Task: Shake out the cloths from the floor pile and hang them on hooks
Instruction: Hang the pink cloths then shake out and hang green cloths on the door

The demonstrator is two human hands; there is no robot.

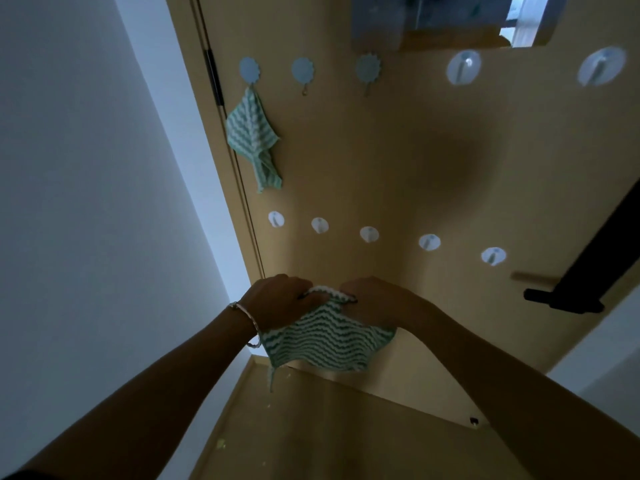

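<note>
A green-and-white striped cloth (329, 336) hangs spread in front of the tan door (398, 161). My left hand (280, 299) and my right hand (372, 299) each pinch its top edge, close together. A second striped cloth (251, 133) hangs from the leftmost upper hook (250, 70). The other upper hooks (303, 71) and the lower row of white round hooks (320, 225) are bare. The lower row sits just above my hands. The floor pile is out of view.
A white wall (104, 202) runs along the left of the door. A black door handle (564, 299) sticks out at the right. Two larger round hooks (464, 67) sit at upper right. Wooden floor (329, 438) lies below.
</note>
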